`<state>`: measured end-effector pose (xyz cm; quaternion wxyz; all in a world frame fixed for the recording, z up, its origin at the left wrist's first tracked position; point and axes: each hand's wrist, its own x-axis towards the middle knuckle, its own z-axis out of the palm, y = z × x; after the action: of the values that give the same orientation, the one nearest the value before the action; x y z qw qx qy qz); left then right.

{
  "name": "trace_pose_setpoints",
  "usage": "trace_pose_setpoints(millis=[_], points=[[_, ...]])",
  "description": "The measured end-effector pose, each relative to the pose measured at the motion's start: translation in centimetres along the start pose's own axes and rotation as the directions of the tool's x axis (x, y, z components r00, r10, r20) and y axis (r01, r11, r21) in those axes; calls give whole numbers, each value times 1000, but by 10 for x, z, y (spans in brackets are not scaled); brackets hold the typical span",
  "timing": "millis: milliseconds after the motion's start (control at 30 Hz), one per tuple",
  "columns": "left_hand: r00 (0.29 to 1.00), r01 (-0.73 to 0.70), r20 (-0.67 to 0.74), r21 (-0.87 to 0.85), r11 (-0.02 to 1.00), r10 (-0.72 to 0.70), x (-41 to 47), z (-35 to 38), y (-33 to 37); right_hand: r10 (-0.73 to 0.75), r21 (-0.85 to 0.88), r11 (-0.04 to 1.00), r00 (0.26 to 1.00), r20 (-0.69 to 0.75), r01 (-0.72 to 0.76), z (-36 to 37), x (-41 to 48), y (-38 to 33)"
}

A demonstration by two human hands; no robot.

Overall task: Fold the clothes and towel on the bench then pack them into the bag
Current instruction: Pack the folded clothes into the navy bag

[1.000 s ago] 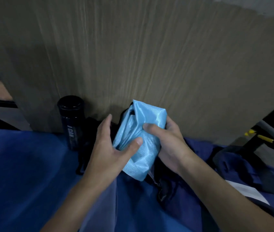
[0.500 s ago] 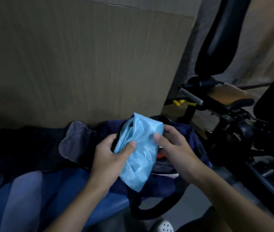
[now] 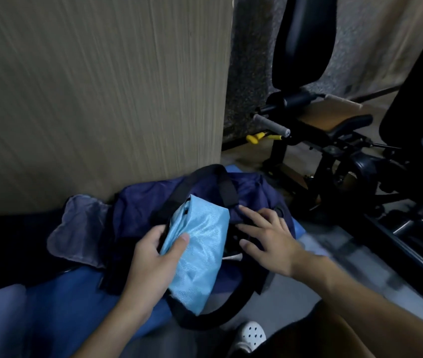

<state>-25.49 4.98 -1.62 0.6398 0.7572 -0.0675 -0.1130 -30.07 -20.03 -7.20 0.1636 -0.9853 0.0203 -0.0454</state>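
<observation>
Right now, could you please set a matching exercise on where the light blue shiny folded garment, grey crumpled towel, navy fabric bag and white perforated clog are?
1. light blue shiny folded garment
2. grey crumpled towel
3. navy fabric bag
4. white perforated clog

A. on the floor
B. left of the bag
C. in the left hand
D. beneath the garment

Pairs: 1-C, 2-B, 3-D, 4-A

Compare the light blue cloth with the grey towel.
The light blue cloth is shiny; the grey towel is dull. The cloth is folded up; the towel lies rumpled. The left hand grips the cloth over the bag; no hand touches the towel. Both are fabric.
</observation>
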Motion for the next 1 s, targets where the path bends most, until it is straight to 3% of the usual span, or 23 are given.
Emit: trace_pose_setpoints(millis=[133,367,433,533,633,733,833,1000], points=[[999,-43,10,39,998,43,1,4,-1,14,16,1000,999,-34,-13,-9,9,6],[937,-348,107,223,911,332,1,12,0,-22,131,991,996,-81,32,-48,32,6],[928,-373,104,236,898,358,0,17,3,-26,138,990,996,-82,38,-57,36,7],[961,-275,71,171,946,267,5,24,-3,-22,144,989,997,-69,32,-69,39,10],[998,-65,-3,61,996,66,18,34,-15,-24,128,991,998,-60,32,-75,42,14],[992,95,-82,-47,994,-99,37,46,-19,-38,94,995,999,-34,41,-76,44,17],[981,143,-112,-144,979,-160,55,60,-15,-64,72,995,997,-33,67,-76,47,21],[984,96,-128,-200,975,-123,92,84,-8,-76,85,993,996,-39,79,-86,56,20]])
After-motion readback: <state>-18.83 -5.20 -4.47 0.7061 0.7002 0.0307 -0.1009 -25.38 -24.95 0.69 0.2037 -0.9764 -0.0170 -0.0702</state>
